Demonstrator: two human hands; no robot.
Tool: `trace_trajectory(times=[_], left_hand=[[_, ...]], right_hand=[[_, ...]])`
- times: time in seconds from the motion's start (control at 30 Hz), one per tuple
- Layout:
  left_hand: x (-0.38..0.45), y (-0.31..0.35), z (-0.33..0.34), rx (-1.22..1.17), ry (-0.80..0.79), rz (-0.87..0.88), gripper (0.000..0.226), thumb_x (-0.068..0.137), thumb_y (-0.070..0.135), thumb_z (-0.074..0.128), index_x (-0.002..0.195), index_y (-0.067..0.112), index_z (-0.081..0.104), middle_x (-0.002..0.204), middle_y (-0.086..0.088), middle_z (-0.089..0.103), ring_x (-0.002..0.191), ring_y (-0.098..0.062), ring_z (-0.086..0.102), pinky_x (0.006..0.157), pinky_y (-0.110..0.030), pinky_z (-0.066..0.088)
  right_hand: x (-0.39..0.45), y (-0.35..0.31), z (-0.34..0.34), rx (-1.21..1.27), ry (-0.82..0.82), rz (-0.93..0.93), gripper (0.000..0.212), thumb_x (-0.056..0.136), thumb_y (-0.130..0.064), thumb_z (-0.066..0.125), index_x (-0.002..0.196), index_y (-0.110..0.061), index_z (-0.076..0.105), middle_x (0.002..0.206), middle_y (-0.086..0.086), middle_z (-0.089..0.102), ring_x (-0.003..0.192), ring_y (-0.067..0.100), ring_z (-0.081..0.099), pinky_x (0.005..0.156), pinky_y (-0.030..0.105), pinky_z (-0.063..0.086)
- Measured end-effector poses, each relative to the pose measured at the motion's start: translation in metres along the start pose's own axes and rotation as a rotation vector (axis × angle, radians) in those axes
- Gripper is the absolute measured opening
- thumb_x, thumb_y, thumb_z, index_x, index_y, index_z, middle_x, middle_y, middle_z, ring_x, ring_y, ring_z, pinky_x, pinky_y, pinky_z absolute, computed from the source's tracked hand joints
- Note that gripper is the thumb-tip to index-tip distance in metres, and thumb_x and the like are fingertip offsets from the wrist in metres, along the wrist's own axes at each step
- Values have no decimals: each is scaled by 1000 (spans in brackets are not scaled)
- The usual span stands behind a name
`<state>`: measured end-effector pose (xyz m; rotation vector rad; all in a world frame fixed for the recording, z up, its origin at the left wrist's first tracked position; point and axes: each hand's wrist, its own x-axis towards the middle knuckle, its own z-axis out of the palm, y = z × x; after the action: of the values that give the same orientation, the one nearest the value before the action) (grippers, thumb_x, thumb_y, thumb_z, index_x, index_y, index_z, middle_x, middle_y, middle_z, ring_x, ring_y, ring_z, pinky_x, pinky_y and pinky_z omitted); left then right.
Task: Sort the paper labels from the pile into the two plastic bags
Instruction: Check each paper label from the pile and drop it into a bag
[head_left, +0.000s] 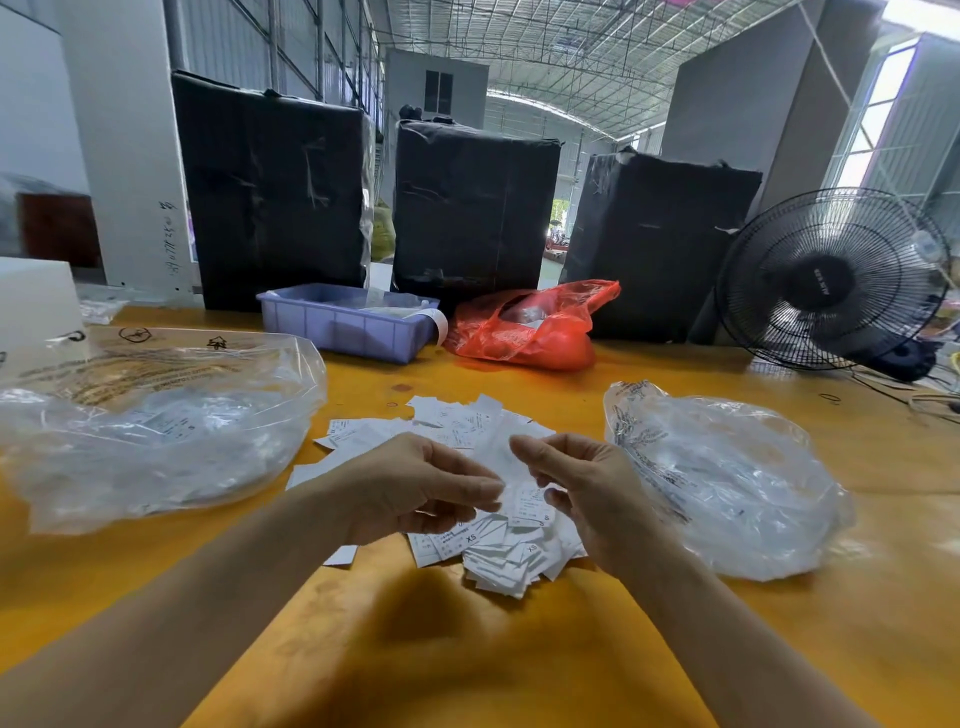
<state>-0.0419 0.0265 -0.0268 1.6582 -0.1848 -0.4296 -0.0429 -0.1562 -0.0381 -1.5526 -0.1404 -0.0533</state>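
Your two hands over one pile of paper labels (467, 499) mid-counter (467, 649), left hand (415, 488) and right hand (587, 493) each pinching one label (511, 470), one clear bag left (156, 431), one clear bag right (727, 483), three black parcels far (472, 208).

yellow table (467, 649) bears label pile (498, 561), two bags (156, 431).

Warehouse: trussed metal roof (571, 47), black-wrapped bales (275, 192).
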Motion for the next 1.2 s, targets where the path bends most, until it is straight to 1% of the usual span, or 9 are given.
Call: trace_trajectory(times=[0.07, 0.2, 0.43, 0.5, 0.63, 0.73, 0.9, 1.07, 1.2], left_hand=[[3, -2, 3, -32, 73, 26, 14, 66, 18, 78, 78, 10, 76, 77, -5, 74, 59, -8, 65, 55, -16, 51], [7, -2, 2, -173, 204, 58, 34, 59, 24, 75, 88, 7, 71, 82, -5, 75, 64, -12, 70, 59, -20, 53], [4, 0, 0, 18, 88, 149, 68, 46, 48, 77, 109, 24, 65, 98, 3, 74, 93, -11, 68, 85, -31, 46], [3, 0, -1, 67, 64, 154, 59, 50, 43, 78, 104, 23, 68, 93, 2, 75, 88, -11, 68, 84, -30, 46], [2, -3, 0, 75, 111, 157, 23, 59, 29, 78, 76, 15, 75, 69, -2, 70, 61, -6, 62, 63, -21, 46], [7, -5, -3, 9, 231, 162, 18, 69, 25, 75, 79, 11, 72, 70, -1, 72, 59, -7, 63, 59, -18, 46], [11, -7, -11, -65, 405, 178, 7, 79, 17, 72, 78, 10, 71, 70, 0, 74, 57, -7, 64, 62, -22, 50], [13, -9, -13, -74, 438, 171, 5, 81, 14, 70, 80, 9, 70, 69, 0, 74, 58, -9, 63, 63, -23, 51], [14, -10, -12, -65, 432, 166, 6, 81, 13, 71, 83, 7, 70, 71, -1, 74, 55, -7, 64, 52, -16, 50]], right_hand=[[1, 0, 0, 32, -5, 19, 21, 58, -31, 76, 62, -15, 62, 58, -3, 59, 60, 10, 48, 64, 26, 37], [0, 2, 1, 27, -57, -2, 20, 60, -27, 76, 70, -14, 66, 64, -2, 65, 62, 10, 50, 62, 25, 37], [1, 6, 2, -68, -222, -105, 20, 63, -14, 80, 64, -5, 62, 51, -5, 58, 46, 0, 49, 48, 10, 38], [1, 7, 3, -100, -239, -125, 18, 67, -9, 79, 66, -3, 62, 52, -5, 60, 47, 0, 52, 48, 10, 39], [1, 8, 5, -177, -206, -139, 29, 58, -28, 80, 67, -5, 64, 58, -1, 62, 53, 5, 55, 54, 16, 43], [5, 9, 1, -216, -109, -178, 28, 64, -32, 77, 74, -7, 66, 64, 0, 64, 53, 3, 56, 51, 14, 44], [16, 27, -12, -897, 105, -379, 14, 89, -23, 64, 89, -10, 70, 83, -3, 67, 74, 12, 60, 72, 30, 52], [21, 36, -10, -1189, 2, -140, 66, 78, -55, 67, 127, -12, 56, 128, 6, 57, 119, 24, 48, 102, 37, 40], [21, 29, -14, -986, 11, -58, 87, 61, -45, 83, 134, -12, 49, 128, 7, 56, 115, 20, 52, 101, 34, 42]])
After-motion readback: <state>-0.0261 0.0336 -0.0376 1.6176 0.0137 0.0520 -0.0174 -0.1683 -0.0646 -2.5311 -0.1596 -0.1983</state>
